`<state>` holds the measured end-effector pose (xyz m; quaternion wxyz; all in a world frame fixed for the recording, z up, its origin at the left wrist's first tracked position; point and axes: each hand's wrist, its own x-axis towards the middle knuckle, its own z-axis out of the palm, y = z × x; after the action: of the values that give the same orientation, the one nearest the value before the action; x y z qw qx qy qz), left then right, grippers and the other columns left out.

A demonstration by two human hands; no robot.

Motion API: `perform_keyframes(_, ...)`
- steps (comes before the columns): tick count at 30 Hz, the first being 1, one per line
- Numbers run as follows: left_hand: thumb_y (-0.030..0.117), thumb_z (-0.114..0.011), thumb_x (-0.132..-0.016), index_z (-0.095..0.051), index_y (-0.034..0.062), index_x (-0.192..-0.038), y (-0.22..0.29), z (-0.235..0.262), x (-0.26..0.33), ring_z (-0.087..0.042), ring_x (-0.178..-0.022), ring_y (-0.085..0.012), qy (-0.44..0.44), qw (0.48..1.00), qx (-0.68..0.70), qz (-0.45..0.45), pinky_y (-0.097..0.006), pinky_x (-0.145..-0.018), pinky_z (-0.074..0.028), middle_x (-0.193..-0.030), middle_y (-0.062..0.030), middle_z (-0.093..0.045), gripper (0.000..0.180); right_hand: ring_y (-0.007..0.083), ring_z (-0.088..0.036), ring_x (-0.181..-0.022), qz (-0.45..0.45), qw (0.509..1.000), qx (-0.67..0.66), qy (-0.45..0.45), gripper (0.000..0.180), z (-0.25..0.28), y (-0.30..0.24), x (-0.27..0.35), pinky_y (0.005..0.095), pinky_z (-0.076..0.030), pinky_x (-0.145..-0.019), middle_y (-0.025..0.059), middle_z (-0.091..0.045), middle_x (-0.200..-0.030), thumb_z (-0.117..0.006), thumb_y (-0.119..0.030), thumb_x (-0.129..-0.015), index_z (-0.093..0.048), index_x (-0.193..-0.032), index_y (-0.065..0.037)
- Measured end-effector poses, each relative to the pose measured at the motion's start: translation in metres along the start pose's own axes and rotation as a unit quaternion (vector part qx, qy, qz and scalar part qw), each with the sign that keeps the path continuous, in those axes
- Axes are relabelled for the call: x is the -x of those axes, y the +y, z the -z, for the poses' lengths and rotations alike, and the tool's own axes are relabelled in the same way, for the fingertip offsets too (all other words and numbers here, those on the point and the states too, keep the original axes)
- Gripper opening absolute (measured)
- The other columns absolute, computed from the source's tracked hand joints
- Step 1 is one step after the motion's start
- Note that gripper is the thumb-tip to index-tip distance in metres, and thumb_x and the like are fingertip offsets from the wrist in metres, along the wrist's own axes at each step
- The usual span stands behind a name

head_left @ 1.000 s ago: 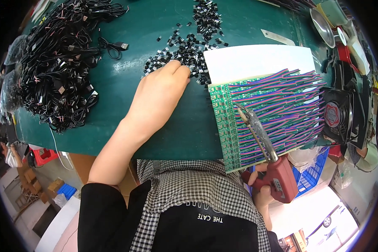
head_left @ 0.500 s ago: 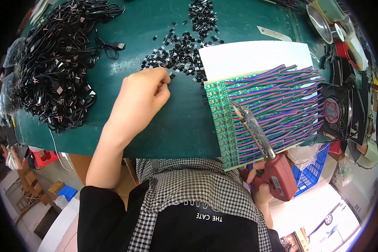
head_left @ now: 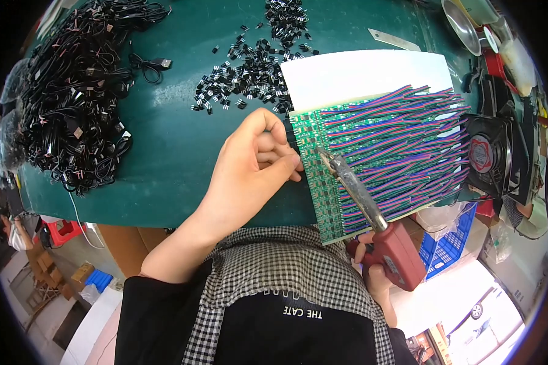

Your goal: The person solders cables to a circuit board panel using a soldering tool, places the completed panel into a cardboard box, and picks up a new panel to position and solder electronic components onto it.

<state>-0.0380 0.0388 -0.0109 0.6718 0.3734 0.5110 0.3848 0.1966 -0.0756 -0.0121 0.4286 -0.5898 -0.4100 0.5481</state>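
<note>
My left hand (head_left: 249,167) rests on the green mat (head_left: 164,158), fingers pinched together at the left edge of a green circuit board strip (head_left: 324,188). A small dark part seems held between thumb and fingertips. My right hand (head_left: 374,281) grips a red soldering gun (head_left: 399,252) below the table edge. Its metal tip (head_left: 323,153) lies over the board, close to my left fingertips. Rows of red, green and blue wires (head_left: 402,140) run off the board to the right, over a white sheet (head_left: 359,76).
A loose pile of small black components (head_left: 249,73) lies behind my left hand. A heap of black cables (head_left: 73,103) fills the left side. A small black fan (head_left: 487,152), a metal bowl (head_left: 463,24) and a blue crate (head_left: 450,243) are at the right.
My left hand left the pile of black components, closed its fingers and came back toward me and to the right, up to the board's edge. The soldering gun stayed over the board.
</note>
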Motion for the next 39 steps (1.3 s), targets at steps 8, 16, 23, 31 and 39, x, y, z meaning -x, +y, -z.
perform_keyframes(8,-0.007,-0.053,-0.081,-0.038,0.0042,-0.087,-0.007,-0.007,0.0,-0.058,-0.068,-0.0096,0.037,0.999,0.016,-0.023,-0.022,-0.061,-0.049,-0.074,-0.0037,-0.056,0.019,0.0139,-0.056,-0.059,0.003,0.997,0.064,-0.029,0.042,0.007,0.006,0.002,0.025,-0.043,-0.056,-0.0002,-0.058,-0.061,-0.07,-0.042,-0.067,-0.061,-0.084,-0.005)
perform_keyframes(16,-0.008,-0.05,-0.082,-0.039,0.0048,-0.087,-0.007,-0.004,-0.001,-0.057,-0.072,-0.009,0.024,0.999,0.003,-0.02,-0.023,-0.064,-0.051,-0.078,-0.0021,-0.053,0.018,0.0133,-0.057,-0.055,0.002,0.995,0.077,-0.065,0.068,0.011,0.011,0.001,0.0246,-0.045,-0.056,-0.0004,-0.059,-0.062,-0.067,-0.058,-0.069,-0.055,-0.097,0.002)
perform_keyframes(23,-0.008,-0.05,-0.082,-0.039,0.0047,-0.086,-0.008,-0.004,-0.003,-0.057,-0.072,-0.0085,0.025,0.999,-0.008,-0.024,-0.023,-0.064,-0.051,-0.078,-0.0019,-0.053,0.017,0.0165,-0.058,-0.056,0.052,0.987,0.126,-0.091,0.054,0.023,0.029,0.005,0.0256,-0.045,-0.055,0.0007,-0.06,-0.063,-0.071,-0.041,-0.069,-0.056,-0.099,0.001)
perform_keyframes(31,-0.007,-0.05,-0.082,-0.039,0.0044,-0.085,-0.009,-0.006,-0.002,-0.058,-0.073,-0.0095,0.03,0.999,-0.019,-0.027,-0.023,-0.064,-0.051,-0.078,-0.0039,-0.055,0.016,0.0161,-0.059,-0.058,0.025,0.994,0.067,-0.084,0.049,0.012,0.021,0.002,0.025,-0.046,-0.057,0.0015,-0.061,-0.065,-0.07,-0.035,-0.07,-0.056,-0.1,0.002)
perform_keyframes(39,-0.006,-0.05,-0.082,-0.04,0.0037,-0.084,-0.01,-0.005,-0.001,-0.059,-0.073,-0.0101,0.031,0.999,-0.024,-0.033,-0.023,-0.063,-0.051,-0.078,-0.0052,-0.057,0.014,0.0152,-0.06,-0.059,0.023,0.993,0.1,-0.059,0.055,0.023,0.036,0.014,0.0241,-0.045,-0.056,0.0016,-0.062,-0.066,-0.071,-0.044,-0.07,-0.058,-0.098,0.001)
